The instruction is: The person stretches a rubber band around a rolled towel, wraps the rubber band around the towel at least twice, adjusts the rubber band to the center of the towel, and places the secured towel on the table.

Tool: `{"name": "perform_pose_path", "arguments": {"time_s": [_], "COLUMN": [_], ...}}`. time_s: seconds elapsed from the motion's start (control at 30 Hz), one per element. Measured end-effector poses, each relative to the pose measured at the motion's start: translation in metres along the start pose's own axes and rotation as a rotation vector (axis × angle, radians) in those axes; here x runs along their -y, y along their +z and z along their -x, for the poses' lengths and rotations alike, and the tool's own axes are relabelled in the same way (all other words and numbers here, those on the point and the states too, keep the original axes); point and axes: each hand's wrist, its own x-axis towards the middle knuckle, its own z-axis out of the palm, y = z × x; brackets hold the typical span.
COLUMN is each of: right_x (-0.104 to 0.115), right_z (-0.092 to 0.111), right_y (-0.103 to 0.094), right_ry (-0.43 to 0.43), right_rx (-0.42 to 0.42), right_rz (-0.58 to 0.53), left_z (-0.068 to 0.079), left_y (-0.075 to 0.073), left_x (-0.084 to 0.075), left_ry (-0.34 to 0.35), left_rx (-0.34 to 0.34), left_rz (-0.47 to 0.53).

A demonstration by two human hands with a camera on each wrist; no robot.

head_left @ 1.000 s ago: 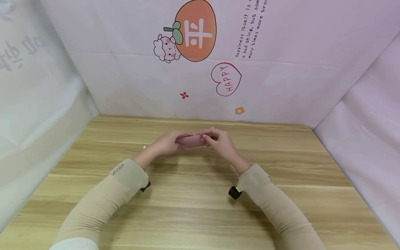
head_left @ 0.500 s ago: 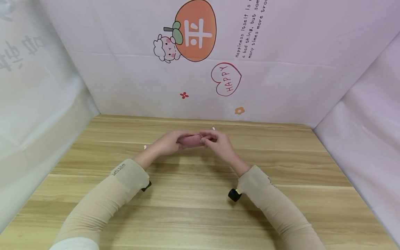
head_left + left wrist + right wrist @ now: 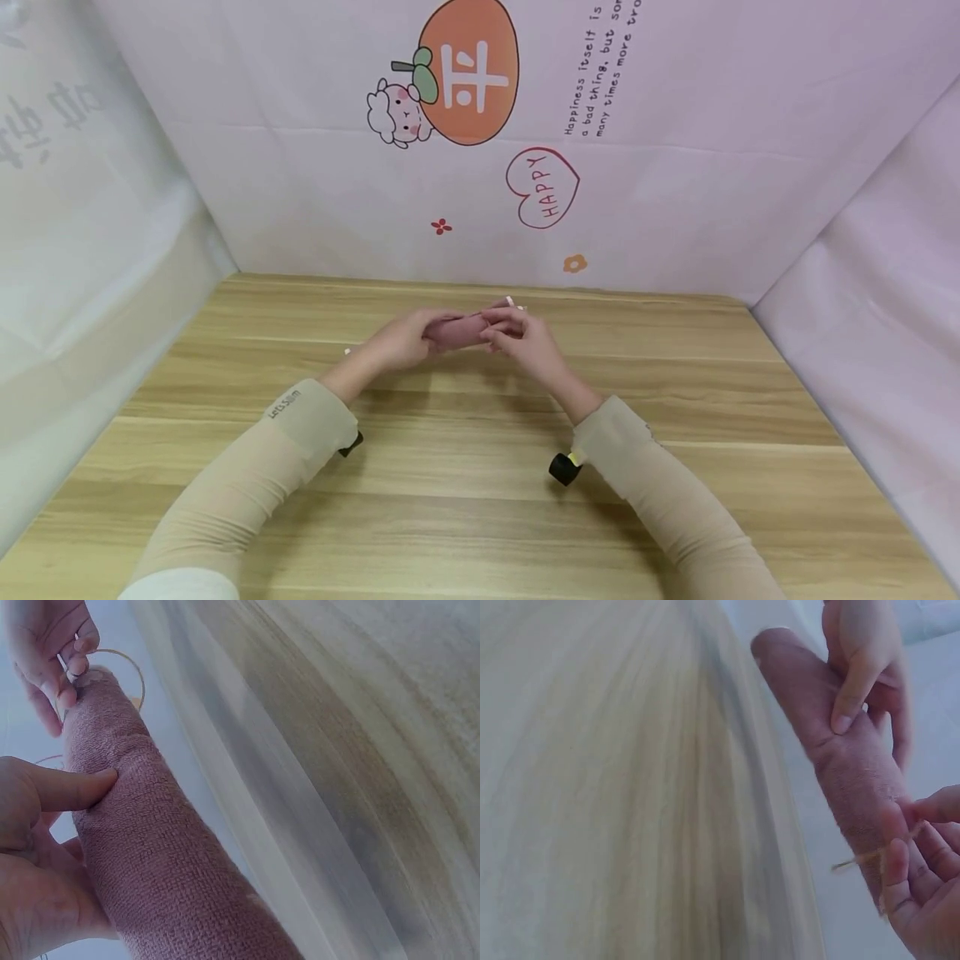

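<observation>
A dusty-pink towel (image 3: 455, 332), rolled into a tight cylinder, is held up over the far part of the table. My left hand (image 3: 405, 340) grips the roll near its middle, the thumb pressing on top of the textured cloth in the left wrist view. At the other end, my right hand (image 3: 532, 346) pinches a thin yellowish rubber band (image 3: 141, 679) between thumb and fingers. The band forms a loop about the end of the roll in the left wrist view. From the right wrist, the rubber band (image 3: 862, 858) crosses the towel's surface, part of it hidden by the fingers.
The wood-grain table (image 3: 465, 500) stretches in front of both arms. A white printed cloth (image 3: 315, 192) hangs behind it, and white cloth walls (image 3: 885, 275) enclose the left and right sides. A small black camera (image 3: 564, 468) hangs beneath the right cuff.
The right end of the rolled towel has tipped up and away, showing more beyond my right hand. Both hands stay nearly in place, with small finger movements of the right.
</observation>
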Motion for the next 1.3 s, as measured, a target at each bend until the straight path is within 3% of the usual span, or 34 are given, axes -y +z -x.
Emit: {"name": "perform_pose_path", "arguments": {"time_s": [0.13,0.43,0.9,1.3], "right_x": [-0.001,-0.004,-0.008,-0.008], "right_z": [0.002,0.003,0.002,0.001], "right_y": [0.0,-0.001,-0.004,-0.001], "right_ry": [-0.033,-0.009,0.005,-0.023], "right_rx": [-0.052,-0.1,-0.143,-0.154], "right_rz": [0.0,0.081,0.179,0.132], "left_z": [0.0,0.004,0.004,0.001], "left_y": [-0.002,-0.011,-0.016,-0.012], "left_x": [0.004,0.0,-0.004,-0.012], "left_ry": [-0.017,-0.09,-0.08,-0.054], "left_rx": [0.008,0.018,0.052,0.151], "left_rz": [0.047,0.152,0.132,0.209]}}
